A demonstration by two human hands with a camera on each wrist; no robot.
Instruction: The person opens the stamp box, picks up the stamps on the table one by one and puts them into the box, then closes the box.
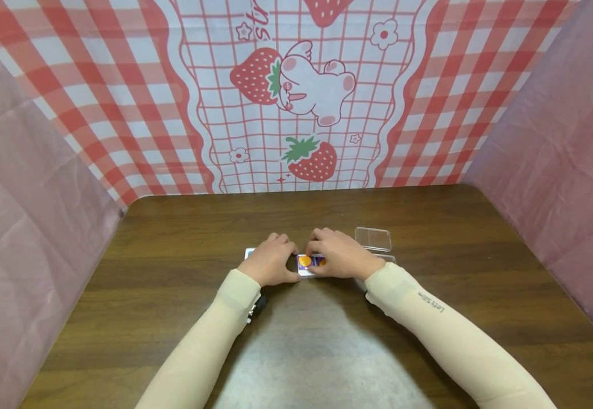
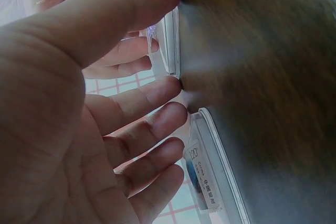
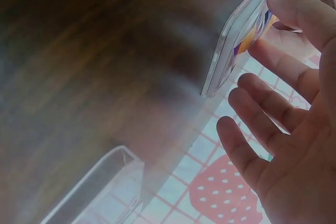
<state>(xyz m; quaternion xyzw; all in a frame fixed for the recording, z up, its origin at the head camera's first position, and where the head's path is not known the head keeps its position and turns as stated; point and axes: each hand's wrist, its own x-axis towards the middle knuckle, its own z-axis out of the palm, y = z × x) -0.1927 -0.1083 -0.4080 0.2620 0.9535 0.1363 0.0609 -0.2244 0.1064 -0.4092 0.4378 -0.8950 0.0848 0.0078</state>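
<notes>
A flat clear case [image 1: 305, 275] with a white base lies mid-table, between the hands. In it sits a small purple-and-orange stamp [image 1: 304, 262], partly covered by fingers. My left hand [image 1: 270, 262] holds the case's left end between thumb and index finger, its other fingers loosely bent. From the right, my right hand [image 1: 341, 255] pinches over the stamp with thumb and index finger. The right wrist view shows those fingertips at the stamp's orange part [image 3: 247, 43], above the case edge [image 3: 214, 74]. Its remaining fingers are spread apart.
Beyond the left hand lies another clear case [image 2: 223, 166] holding a stamp [image 2: 206, 182] printed "CHINA". To the right are an open clear lid [image 1: 373, 239] and a clear box [image 3: 113, 184], partly behind the right wrist. A strawberry-print cloth [image 1: 301, 102] rises behind the wooden table [image 1: 301, 352].
</notes>
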